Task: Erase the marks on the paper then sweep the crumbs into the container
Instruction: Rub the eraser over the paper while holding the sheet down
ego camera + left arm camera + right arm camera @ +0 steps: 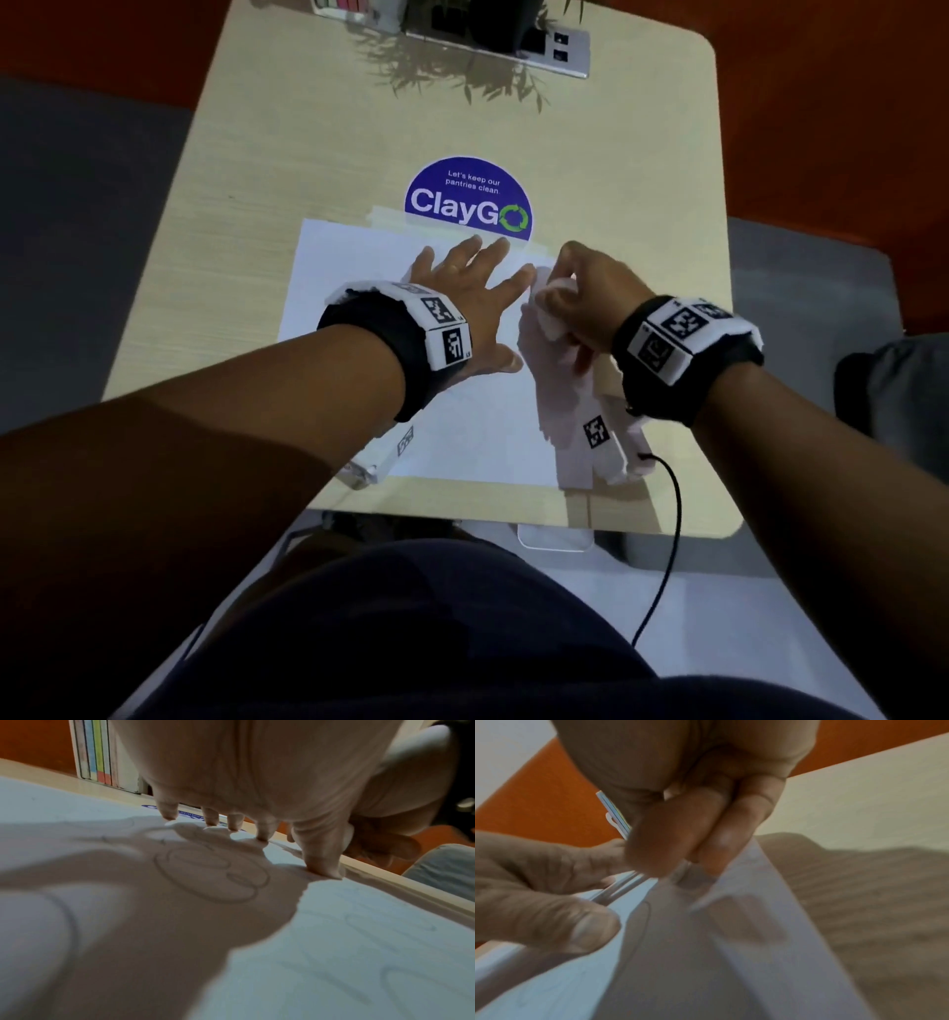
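A white sheet of paper (359,277) lies taped on the wooden table (308,154). Looping pencil marks (210,874) cover it. My left hand (482,288) presses flat on the sheet, fingers spread, fingertips (168,813) down on its far part. At the sheet's right edge my right hand (560,293) pinches a small whitish eraser (557,288) against the paper. The eraser (693,882) is blurred and mostly hidden by the thumb and fingers. A clear container (554,539) sits just below the table's near edge.
A blue ClayGo sticker (467,200) lies just beyond the paper. Further back stand a socket panel (554,51) and a dark plant pot (498,20). A black cable (667,539) hangs from my right wrist over the near edge.
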A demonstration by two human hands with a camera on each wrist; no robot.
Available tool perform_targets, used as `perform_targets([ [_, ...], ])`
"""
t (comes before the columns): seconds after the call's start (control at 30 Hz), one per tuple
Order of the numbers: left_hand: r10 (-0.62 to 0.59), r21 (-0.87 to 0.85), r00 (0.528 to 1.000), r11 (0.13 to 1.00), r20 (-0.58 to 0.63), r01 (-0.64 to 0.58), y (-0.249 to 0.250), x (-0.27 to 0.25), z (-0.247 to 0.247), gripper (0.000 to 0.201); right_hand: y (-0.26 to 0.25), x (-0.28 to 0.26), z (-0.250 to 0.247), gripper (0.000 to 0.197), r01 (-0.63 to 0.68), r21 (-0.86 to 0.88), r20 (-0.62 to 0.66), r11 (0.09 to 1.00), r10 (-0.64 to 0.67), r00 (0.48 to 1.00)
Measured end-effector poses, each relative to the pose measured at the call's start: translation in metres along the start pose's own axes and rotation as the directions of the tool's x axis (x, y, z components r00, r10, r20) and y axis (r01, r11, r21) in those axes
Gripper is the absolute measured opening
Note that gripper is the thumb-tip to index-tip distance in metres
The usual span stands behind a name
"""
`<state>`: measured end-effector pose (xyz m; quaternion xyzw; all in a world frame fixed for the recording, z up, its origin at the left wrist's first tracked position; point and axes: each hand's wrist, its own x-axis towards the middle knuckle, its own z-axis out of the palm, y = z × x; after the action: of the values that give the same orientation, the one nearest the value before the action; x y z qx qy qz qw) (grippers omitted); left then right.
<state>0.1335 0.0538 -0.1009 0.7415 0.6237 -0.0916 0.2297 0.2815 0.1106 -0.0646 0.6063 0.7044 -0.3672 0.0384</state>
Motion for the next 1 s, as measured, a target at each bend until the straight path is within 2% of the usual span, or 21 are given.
perform_targets([
  [0.07,-0.008,-0.008,1.0,1.0,0.002,0.008,-0.001,0.001,0.001,0.093,0.003,-0.002,0.002,0.008,0.014,-0.008,0.006,1.0,-0.014,1.0],
  [0.2,-0.009,0.0,1.0,1.0,0.005,0.009,-0.001,0.004,0.005,0.094,0.001,0.02,-0.009,0.006,0.047,0.018,-0.099,0.999,-0.045,0.994],
  [0.33,-0.019,0.019,1.0,1.0,0.015,0.019,-0.001,0.005,0.005,0.095,0.018,0.0,0.004,0.002,0.064,-0.002,0.004,0.998,-0.064,0.998],
  [0.5,-0.019,0.004,1.0,1.0,0.02,0.019,0.0,0.005,0.005,0.095,0.002,0.022,-0.008,0.007,0.097,-0.052,-0.125,0.994,-0.102,0.987],
  [0.63,-0.023,0.016,1.0,1.0,0.02,0.023,0.0,0.004,0.003,0.096,0.015,0.0,0.003,0.004,0.065,-0.01,-0.01,0.998,-0.066,0.998],
  [0.77,-0.024,-0.001,0.999,1.0,0.025,0.024,0.0,0.004,0.004,0.096,0.003,0.021,-0.009,0.007,0.062,0.0,-0.125,0.998,-0.061,0.99],
  [0.83,-0.022,-0.005,0.999,1.0,0.033,0.023,0.0,0.004,0.003,0.097,0.009,0.018,-0.006,0.013,0.064,-0.005,-0.113,0.998,-0.064,0.991],
  [0.93,-0.024,0.001,0.999,1.0,0.039,0.024,0.0,0.003,0.002,0.097,0.022,0.002,0.006,0.009,0.066,0.02,-0.037,0.998,-0.066,0.997],
  [1.0,-0.021,-0.002,0.999,1.0,0.04,0.021,0.0,0.004,0.003,0.097,0.018,0.013,0.002,0.006,0.06,0.011,-0.098,0.998,-0.059,0.993],
])
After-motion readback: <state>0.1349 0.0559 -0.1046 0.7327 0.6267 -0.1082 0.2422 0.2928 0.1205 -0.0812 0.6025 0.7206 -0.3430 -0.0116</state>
